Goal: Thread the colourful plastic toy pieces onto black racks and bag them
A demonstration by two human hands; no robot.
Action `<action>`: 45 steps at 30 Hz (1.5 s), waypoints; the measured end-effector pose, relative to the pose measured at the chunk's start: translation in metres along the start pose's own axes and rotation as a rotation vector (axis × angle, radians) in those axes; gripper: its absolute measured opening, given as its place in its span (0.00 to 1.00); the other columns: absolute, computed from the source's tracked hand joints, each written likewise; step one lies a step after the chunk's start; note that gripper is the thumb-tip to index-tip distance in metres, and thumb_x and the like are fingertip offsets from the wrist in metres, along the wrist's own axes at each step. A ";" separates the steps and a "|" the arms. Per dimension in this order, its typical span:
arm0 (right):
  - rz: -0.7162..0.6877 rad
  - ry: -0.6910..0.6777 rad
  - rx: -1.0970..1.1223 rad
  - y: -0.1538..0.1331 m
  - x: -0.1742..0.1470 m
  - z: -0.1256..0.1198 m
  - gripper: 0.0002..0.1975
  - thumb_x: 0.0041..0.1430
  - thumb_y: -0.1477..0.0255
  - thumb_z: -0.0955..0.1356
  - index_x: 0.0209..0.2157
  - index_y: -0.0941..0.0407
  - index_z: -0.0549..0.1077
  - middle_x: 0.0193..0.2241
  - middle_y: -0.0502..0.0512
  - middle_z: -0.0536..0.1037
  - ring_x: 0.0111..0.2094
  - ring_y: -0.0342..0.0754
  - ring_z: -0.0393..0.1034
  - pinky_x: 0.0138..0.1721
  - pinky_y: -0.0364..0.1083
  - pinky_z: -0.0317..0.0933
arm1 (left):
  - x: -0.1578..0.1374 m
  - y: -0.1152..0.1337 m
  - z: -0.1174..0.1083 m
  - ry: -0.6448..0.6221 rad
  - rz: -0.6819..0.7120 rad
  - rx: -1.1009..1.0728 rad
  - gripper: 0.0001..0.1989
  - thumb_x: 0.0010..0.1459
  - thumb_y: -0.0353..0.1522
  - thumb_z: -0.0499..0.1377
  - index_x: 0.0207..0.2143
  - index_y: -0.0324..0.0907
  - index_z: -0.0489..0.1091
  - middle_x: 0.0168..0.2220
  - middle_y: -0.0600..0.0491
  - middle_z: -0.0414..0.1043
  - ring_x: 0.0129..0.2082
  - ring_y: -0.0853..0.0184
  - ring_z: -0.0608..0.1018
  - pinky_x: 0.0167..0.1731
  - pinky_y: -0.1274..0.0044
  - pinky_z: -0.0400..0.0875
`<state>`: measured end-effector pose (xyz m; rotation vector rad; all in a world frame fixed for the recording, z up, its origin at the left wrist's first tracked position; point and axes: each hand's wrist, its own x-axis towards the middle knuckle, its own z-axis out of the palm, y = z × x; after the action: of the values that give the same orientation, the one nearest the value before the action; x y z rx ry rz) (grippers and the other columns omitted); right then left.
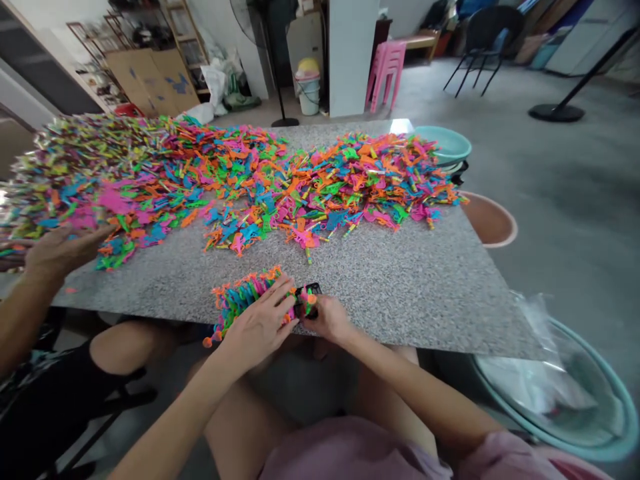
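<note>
Small bright plastic toy pieces stand packed in rows (240, 300) at the table's front edge, in orange, green, blue and pink. A black slotted rack (314, 289) shows at their right end. My left hand (263, 320) lies over the right part of the rows, fingers stretched out and touching the pieces. Beside it, my right hand (327, 319) is closed in a pinch at the rack, on a small plastic toy piece (311, 300) with orange and green parts. Its fingertips are partly hidden.
Behind my hands, a long heap of similar loose pieces (350, 180) covers the speckled table (400, 280). At left, a co-worker's hand (60, 250) reaches by the heap. A teal tub (620, 427) with clear plastic bags stands right, below the table edge; a brown basin (487, 220) is farther back.
</note>
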<state>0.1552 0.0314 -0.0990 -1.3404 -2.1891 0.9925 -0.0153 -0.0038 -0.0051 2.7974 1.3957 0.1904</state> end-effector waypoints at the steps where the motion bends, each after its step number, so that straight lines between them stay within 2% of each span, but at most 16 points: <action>1: -0.020 -0.008 -0.060 -0.004 0.002 -0.002 0.04 0.50 0.73 0.72 0.30 0.57 0.76 0.29 0.53 0.78 0.31 0.46 0.71 0.34 0.41 0.60 | 0.000 0.000 0.000 0.002 -0.010 0.004 0.10 0.64 0.30 0.55 0.47 0.39 0.67 0.60 0.42 0.66 0.68 0.56 0.57 0.63 0.63 0.62; 7: 0.028 -0.142 -0.276 -0.021 0.011 -0.014 0.08 0.51 0.72 0.71 0.35 0.58 0.78 0.31 0.60 0.80 0.32 0.51 0.75 0.32 0.43 0.61 | -0.004 0.000 0.008 0.069 -0.093 0.009 0.22 0.64 0.31 0.52 0.60 0.37 0.57 0.62 0.41 0.64 0.67 0.58 0.60 0.60 0.67 0.66; 13: 0.106 -0.060 -0.279 -0.017 0.012 -0.009 0.05 0.49 0.71 0.71 0.31 0.56 0.78 0.27 0.54 0.80 0.29 0.49 0.73 0.31 0.42 0.63 | -0.004 -0.001 0.010 0.061 -0.070 -0.010 0.22 0.64 0.30 0.51 0.59 0.35 0.57 0.62 0.39 0.63 0.67 0.57 0.59 0.61 0.67 0.65; 17: 0.052 -0.082 -0.301 -0.024 0.009 -0.002 0.10 0.48 0.75 0.72 0.36 0.59 0.77 0.32 0.60 0.80 0.31 0.50 0.74 0.33 0.44 0.65 | -0.003 0.000 0.008 0.079 -0.084 -0.058 0.22 0.66 0.31 0.50 0.61 0.39 0.57 0.64 0.42 0.60 0.67 0.59 0.58 0.61 0.66 0.64; 19: -0.002 -0.101 -0.340 -0.026 0.011 -0.006 0.12 0.50 0.76 0.72 0.39 0.61 0.77 0.34 0.63 0.80 0.33 0.52 0.75 0.35 0.45 0.65 | -0.001 0.002 0.005 0.081 -0.051 -0.060 0.20 0.66 0.32 0.51 0.59 0.40 0.61 0.62 0.44 0.64 0.67 0.59 0.59 0.63 0.65 0.62; 23: -0.131 -0.368 -0.234 -0.015 0.035 -0.037 0.07 0.49 0.73 0.74 0.33 0.57 0.78 0.29 0.54 0.80 0.32 0.49 0.74 0.33 0.42 0.64 | 0.005 0.004 0.003 0.075 0.005 0.007 0.12 0.68 0.30 0.50 0.47 0.38 0.71 0.52 0.45 0.75 0.63 0.60 0.67 0.65 0.65 0.58; 24: -0.114 -0.359 -0.203 -0.012 0.046 -0.045 0.09 0.49 0.70 0.75 0.33 0.57 0.78 0.30 0.52 0.79 0.33 0.49 0.74 0.33 0.42 0.64 | 0.005 0.005 0.003 0.077 0.010 0.022 0.12 0.68 0.29 0.49 0.46 0.38 0.71 0.51 0.46 0.76 0.62 0.61 0.68 0.65 0.65 0.58; 25: -0.056 -0.277 -0.192 -0.009 0.060 -0.052 0.12 0.49 0.67 0.75 0.36 0.57 0.78 0.32 0.53 0.80 0.35 0.49 0.74 0.35 0.42 0.64 | 0.006 0.005 0.003 0.082 0.013 0.032 0.13 0.69 0.29 0.48 0.46 0.38 0.71 0.51 0.47 0.76 0.62 0.61 0.68 0.65 0.64 0.58; 28: 0.232 0.149 -0.262 -0.004 0.103 -0.056 0.25 0.51 0.60 0.74 0.47 0.61 0.73 0.40 0.63 0.78 0.42 0.53 0.74 0.40 0.46 0.65 | 0.005 0.004 0.003 0.103 0.017 0.044 0.14 0.69 0.29 0.47 0.49 0.39 0.70 0.53 0.47 0.75 0.63 0.61 0.66 0.65 0.63 0.60; 30: 0.329 0.184 -0.244 -0.001 0.124 -0.053 0.25 0.50 0.63 0.75 0.46 0.62 0.73 0.41 0.65 0.78 0.43 0.54 0.74 0.40 0.47 0.66 | 0.003 0.004 0.002 0.113 0.014 0.046 0.14 0.68 0.29 0.48 0.49 0.39 0.71 0.54 0.46 0.74 0.63 0.60 0.66 0.63 0.62 0.62; 32: 0.361 0.083 -0.185 0.006 0.130 -0.054 0.17 0.46 0.67 0.77 0.37 0.60 0.76 0.34 0.59 0.79 0.37 0.51 0.75 0.37 0.44 0.66 | 0.002 0.004 0.001 0.121 0.007 0.039 0.13 0.68 0.30 0.50 0.48 0.40 0.71 0.54 0.46 0.74 0.64 0.59 0.66 0.63 0.62 0.63; 34: 0.366 -0.031 -0.080 0.021 0.118 -0.062 0.10 0.46 0.69 0.76 0.27 0.58 0.74 0.23 0.50 0.76 0.28 0.45 0.72 0.31 0.41 0.65 | 0.002 0.005 0.001 0.121 0.018 0.034 0.12 0.68 0.30 0.50 0.48 0.40 0.72 0.53 0.47 0.74 0.63 0.60 0.66 0.63 0.62 0.63; 36: 0.354 -0.147 0.135 0.039 0.092 -0.071 0.10 0.47 0.69 0.75 0.22 0.57 0.71 0.16 0.45 0.70 0.19 0.41 0.66 0.24 0.39 0.62 | 0.004 0.004 0.002 0.114 0.050 0.035 0.12 0.68 0.28 0.50 0.46 0.39 0.72 0.50 0.48 0.76 0.61 0.61 0.68 0.64 0.63 0.60; 39: 0.319 -0.248 0.536 0.060 0.047 -0.079 0.11 0.46 0.70 0.74 0.23 0.56 0.68 0.15 0.42 0.67 0.16 0.38 0.60 0.18 0.38 0.58 | 0.006 -0.002 0.004 0.095 0.106 0.049 0.13 0.68 0.27 0.49 0.43 0.39 0.73 0.47 0.49 0.78 0.60 0.62 0.70 0.65 0.64 0.58; 42: 0.287 -0.156 0.744 0.066 0.019 -0.075 0.12 0.44 0.67 0.74 0.28 0.56 0.69 0.18 0.43 0.69 0.18 0.39 0.63 0.20 0.39 0.61 | 0.008 -0.011 0.003 0.072 0.153 0.053 0.13 0.69 0.29 0.48 0.46 0.40 0.72 0.49 0.50 0.77 0.61 0.63 0.69 0.65 0.64 0.58; 45: 0.240 -0.068 0.788 0.064 0.011 -0.067 0.16 0.44 0.64 0.73 0.33 0.56 0.68 0.21 0.44 0.69 0.21 0.41 0.66 0.21 0.40 0.61 | 0.009 -0.017 -0.001 0.052 0.167 0.038 0.12 0.69 0.31 0.49 0.48 0.40 0.71 0.52 0.49 0.75 0.62 0.63 0.68 0.64 0.65 0.59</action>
<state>0.2320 0.0841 -0.1008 -1.1795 -1.4120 1.7611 -0.0238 0.0136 -0.0040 2.9615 1.1864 0.2419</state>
